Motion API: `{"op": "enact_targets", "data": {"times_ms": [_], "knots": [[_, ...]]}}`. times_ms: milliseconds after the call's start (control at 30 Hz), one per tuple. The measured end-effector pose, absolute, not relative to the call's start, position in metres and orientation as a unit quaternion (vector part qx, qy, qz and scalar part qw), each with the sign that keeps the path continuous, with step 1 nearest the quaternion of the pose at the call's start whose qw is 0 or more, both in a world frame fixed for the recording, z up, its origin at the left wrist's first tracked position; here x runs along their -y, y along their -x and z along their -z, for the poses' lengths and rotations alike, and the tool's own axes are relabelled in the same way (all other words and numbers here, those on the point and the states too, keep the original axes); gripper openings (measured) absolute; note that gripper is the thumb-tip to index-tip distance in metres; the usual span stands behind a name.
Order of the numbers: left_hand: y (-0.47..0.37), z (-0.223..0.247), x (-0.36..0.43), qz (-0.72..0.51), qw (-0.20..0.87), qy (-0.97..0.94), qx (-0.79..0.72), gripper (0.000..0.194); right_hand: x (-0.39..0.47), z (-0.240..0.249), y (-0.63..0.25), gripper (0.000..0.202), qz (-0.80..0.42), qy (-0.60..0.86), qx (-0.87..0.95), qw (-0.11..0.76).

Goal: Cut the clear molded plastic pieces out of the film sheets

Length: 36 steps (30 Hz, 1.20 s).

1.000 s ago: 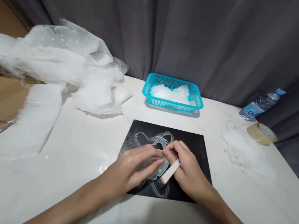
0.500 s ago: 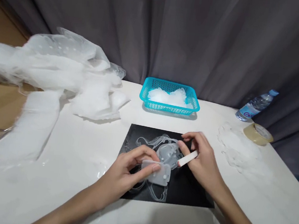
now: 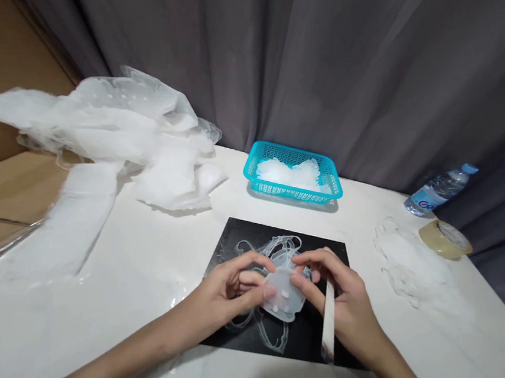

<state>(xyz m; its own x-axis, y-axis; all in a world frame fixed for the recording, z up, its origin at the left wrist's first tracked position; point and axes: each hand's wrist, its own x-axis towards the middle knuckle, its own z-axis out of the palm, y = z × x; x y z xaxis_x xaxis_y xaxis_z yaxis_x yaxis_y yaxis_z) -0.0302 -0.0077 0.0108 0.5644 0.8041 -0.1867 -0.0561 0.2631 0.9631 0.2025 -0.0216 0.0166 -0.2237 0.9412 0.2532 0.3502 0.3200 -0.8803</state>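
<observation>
Pinched by its left edge in my left hand (image 3: 239, 289) is a translucent, frosted plastic piece (image 3: 285, 299) with small white pegs on its face. The thumb and forefinger of my right hand (image 3: 336, 293) pinch its upper right edge. A slim white stick-like tool (image 3: 328, 323) is tucked in my right hand as well, pointing down with a darker tip; its exact kind does not show. Clear plastic trimmings (image 3: 273, 335) and another frosted piece, mostly hidden, lie behind and beneath on the black mat (image 3: 306, 345).
Behind the mat stands a turquoise basket (image 3: 292, 192) holding frosted pieces. White plastic bags (image 3: 116, 127) pile up at the left beside a cardboard box (image 3: 6, 181). To the right are clear trimmings (image 3: 410, 259), a tape roll (image 3: 445, 240) and a water bottle (image 3: 441, 190).
My right hand has come left and now grips the plastic piece too. The white tool has swung from pointing at the piece to pointing down. The piece is turned more face-on.
</observation>
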Motion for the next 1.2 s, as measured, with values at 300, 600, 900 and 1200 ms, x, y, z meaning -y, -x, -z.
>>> {"op": "enact_targets", "data": {"times_ms": [300, 600, 900, 1200], "knots": [[0.024, 0.001, 0.009, -0.316, 0.73, -0.501, -0.34, 0.039, 0.014, -0.023, -0.218, 0.012, -0.414, 0.494, 0.705, 0.295], [0.032, -0.004, 0.008, -0.272, 0.591, -0.646, -0.399, 0.038, 0.015, -0.02, -0.209, 0.012, -0.409, 0.467, 0.713, 0.327], [0.032, -0.003, 0.008, -0.303, 0.683, -0.552, -0.37, 0.032, 0.016, -0.016, -0.213, 0.021, -0.435, 0.476, 0.695, 0.317], [0.038, -0.004, 0.013, -0.305, 0.511, -0.686, -0.42, 0.029, 0.014, -0.017, -0.214, 0.018, -0.421, 0.466, 0.703, 0.332]]}}
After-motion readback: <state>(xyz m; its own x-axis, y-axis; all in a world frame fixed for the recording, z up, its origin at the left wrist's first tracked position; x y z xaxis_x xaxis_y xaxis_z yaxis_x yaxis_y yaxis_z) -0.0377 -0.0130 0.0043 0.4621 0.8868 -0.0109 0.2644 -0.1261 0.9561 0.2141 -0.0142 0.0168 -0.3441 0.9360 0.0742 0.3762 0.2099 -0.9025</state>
